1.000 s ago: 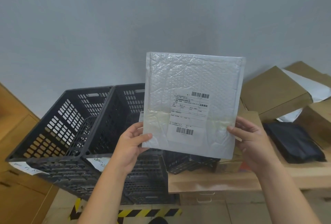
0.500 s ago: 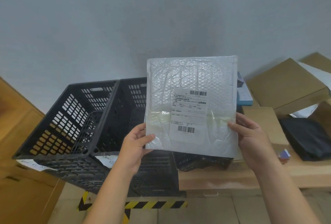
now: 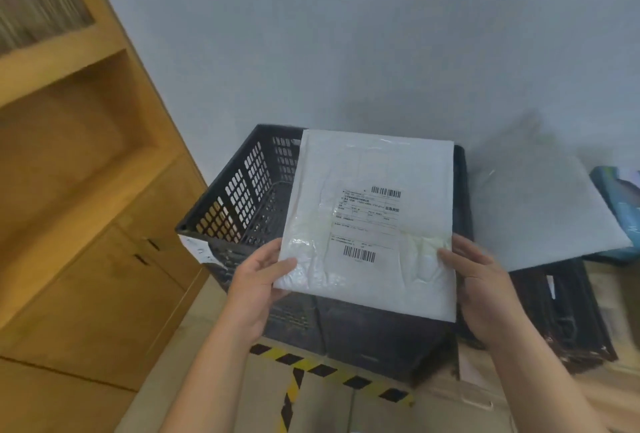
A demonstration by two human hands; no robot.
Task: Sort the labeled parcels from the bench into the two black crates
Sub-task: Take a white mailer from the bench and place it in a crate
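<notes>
The left hand at seven o'clock and the right hand at four gripped the white parcel's lower corners above the black crate. It seemed not yet dropped in, and a grey parcel waited at three o'clock.

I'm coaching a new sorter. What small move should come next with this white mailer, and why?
Probably lower the white mailer into the black crate and let go: left hand and right hand hold it label-up directly over the crate's opening.
</notes>
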